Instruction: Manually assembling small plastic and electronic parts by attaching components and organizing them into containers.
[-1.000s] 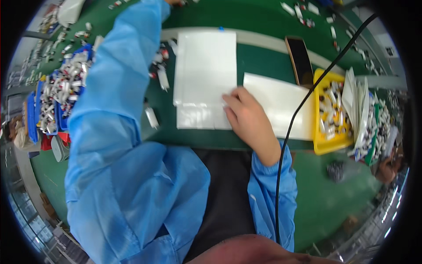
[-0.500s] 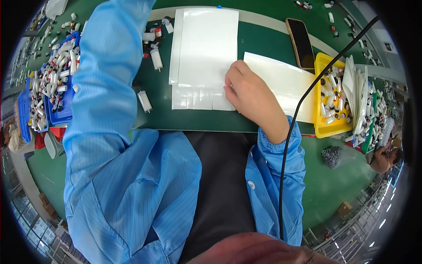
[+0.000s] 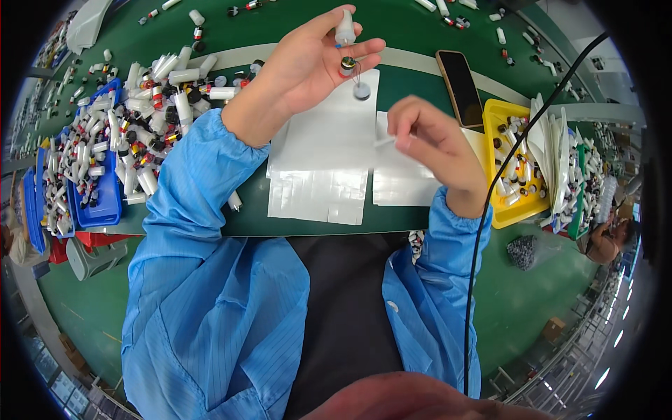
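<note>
My left hand is raised palm up over the far part of the table, thumb and fingers closed on a small white cylinder. By its fingers hang a gold-topped red and black round piece and a grey disc on thin wires. My right hand hovers over the right-hand white bag, fingers pinched and blurred by motion. A small pale piece shows at its fingertips, too smeared to name. Between the hands and me lies a stack of flat white bags.
A pile of white cylinders with red and black parts lies left, beside blue trays of similar parts. On the right are a phone, a yellow tray of parts and a black cable crossing the view.
My left hand has come back into view with the white cylinder and its wired pieces. My right hand has lifted off the stacked bags and moved right. The pile at left is now uncovered.
</note>
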Demonstrator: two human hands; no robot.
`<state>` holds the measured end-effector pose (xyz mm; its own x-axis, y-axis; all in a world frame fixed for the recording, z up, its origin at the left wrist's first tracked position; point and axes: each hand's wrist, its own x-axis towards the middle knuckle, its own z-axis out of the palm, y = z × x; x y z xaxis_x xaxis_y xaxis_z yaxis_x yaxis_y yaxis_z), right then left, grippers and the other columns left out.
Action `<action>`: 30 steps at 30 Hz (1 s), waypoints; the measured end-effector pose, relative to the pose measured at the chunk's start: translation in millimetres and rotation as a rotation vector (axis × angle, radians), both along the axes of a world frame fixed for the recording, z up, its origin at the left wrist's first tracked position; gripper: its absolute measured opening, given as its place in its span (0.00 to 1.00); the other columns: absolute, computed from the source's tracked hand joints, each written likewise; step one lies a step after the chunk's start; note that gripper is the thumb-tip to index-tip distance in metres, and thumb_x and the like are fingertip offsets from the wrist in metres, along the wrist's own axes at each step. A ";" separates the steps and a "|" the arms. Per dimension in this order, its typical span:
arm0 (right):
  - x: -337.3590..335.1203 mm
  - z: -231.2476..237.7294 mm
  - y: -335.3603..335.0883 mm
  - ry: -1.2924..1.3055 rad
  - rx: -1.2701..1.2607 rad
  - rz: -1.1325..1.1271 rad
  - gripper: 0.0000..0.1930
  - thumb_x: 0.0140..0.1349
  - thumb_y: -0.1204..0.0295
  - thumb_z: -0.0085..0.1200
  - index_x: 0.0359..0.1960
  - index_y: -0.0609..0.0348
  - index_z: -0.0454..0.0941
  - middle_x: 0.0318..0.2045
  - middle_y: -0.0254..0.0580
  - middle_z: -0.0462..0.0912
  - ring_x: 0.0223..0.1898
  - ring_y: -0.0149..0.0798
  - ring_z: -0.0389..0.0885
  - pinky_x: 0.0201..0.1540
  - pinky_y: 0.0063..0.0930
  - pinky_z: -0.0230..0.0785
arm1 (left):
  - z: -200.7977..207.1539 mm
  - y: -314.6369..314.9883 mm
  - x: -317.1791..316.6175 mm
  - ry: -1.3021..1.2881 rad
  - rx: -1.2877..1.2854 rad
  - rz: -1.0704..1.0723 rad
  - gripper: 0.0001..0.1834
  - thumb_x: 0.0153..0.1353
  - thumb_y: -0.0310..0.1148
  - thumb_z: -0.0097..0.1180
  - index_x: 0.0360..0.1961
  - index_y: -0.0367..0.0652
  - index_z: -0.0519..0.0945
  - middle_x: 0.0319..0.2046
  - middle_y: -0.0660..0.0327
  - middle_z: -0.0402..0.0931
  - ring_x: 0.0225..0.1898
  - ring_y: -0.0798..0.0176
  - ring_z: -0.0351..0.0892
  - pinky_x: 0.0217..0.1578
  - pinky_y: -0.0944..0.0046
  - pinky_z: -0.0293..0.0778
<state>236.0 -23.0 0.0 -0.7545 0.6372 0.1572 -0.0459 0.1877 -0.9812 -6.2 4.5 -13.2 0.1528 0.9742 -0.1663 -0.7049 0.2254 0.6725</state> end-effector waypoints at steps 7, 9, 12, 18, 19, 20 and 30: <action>-57.2 -35.9 21.1 0.394 0.223 -0.613 0.19 0.65 0.79 0.58 0.55 0.60 0.67 0.45 0.42 0.80 0.44 0.33 0.79 0.51 0.26 0.72 | 4.8 3.0 7.0 -0.219 0.010 0.025 0.22 0.76 0.40 0.43 0.63 0.36 0.67 0.47 0.56 0.74 0.61 0.49 0.74 0.64 0.48 0.71; -77.2 -32.2 14.1 0.122 0.617 -0.669 0.26 0.61 0.79 0.63 0.59 0.62 0.65 0.40 0.41 0.81 0.43 0.32 0.80 0.49 0.25 0.72 | 4.2 3.9 5.4 -0.453 0.004 -0.105 0.16 0.76 0.35 0.44 0.59 0.40 0.70 0.43 0.57 0.77 0.53 0.55 0.79 0.54 0.56 0.76; -82.5 -48.4 15.2 0.164 0.611 -0.661 0.31 0.58 0.81 0.64 0.62 0.63 0.63 0.39 0.41 0.81 0.41 0.30 0.80 0.46 0.25 0.73 | 1.5 -0.9 5.5 -0.584 0.000 -0.219 0.20 0.75 0.37 0.44 0.62 0.37 0.68 0.51 0.53 0.75 0.59 0.52 0.74 0.62 0.53 0.69; -68.4 -52.2 18.6 0.421 0.114 -0.670 0.32 0.59 0.85 0.61 0.63 0.64 0.58 0.37 0.43 0.80 0.37 0.29 0.79 0.40 0.21 0.74 | -10.1 1.7 2.7 0.110 0.318 -0.296 0.27 0.69 0.34 0.47 0.68 0.36 0.66 0.64 0.47 0.70 0.65 0.54 0.70 0.69 0.55 0.61; -67.8 -49.5 17.9 0.449 0.055 -0.681 0.32 0.60 0.85 0.61 0.63 0.64 0.57 0.36 0.43 0.79 0.37 0.29 0.79 0.39 0.21 0.75 | -13.5 2.5 4.2 0.393 0.435 -0.248 0.28 0.68 0.33 0.49 0.68 0.36 0.66 0.65 0.48 0.69 0.65 0.55 0.70 0.69 0.56 0.61; -68.7 -47.0 19.2 0.448 0.074 -0.694 0.32 0.60 0.85 0.60 0.63 0.65 0.57 0.37 0.44 0.79 0.37 0.29 0.79 0.38 0.19 0.75 | -12.9 1.3 7.2 0.507 0.496 -0.174 0.26 0.68 0.30 0.52 0.66 0.36 0.68 0.63 0.50 0.72 0.63 0.59 0.72 0.66 0.59 0.65; -65.7 -55.9 21.0 0.346 0.194 -0.752 0.27 0.59 0.83 0.62 0.58 0.67 0.63 0.37 0.41 0.80 0.36 0.29 0.80 0.41 0.21 0.75 | -19.1 6.3 8.8 0.468 0.376 -0.130 0.19 0.70 0.25 0.53 0.61 0.36 0.72 0.50 0.54 0.80 0.52 0.64 0.80 0.56 0.63 0.76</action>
<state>170.3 -2.0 -55.9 -0.0298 0.8879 0.4591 -0.1333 0.4517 -0.8822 2.6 10.7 -32.3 0.2683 0.9574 0.1070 -0.2978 -0.0232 0.9543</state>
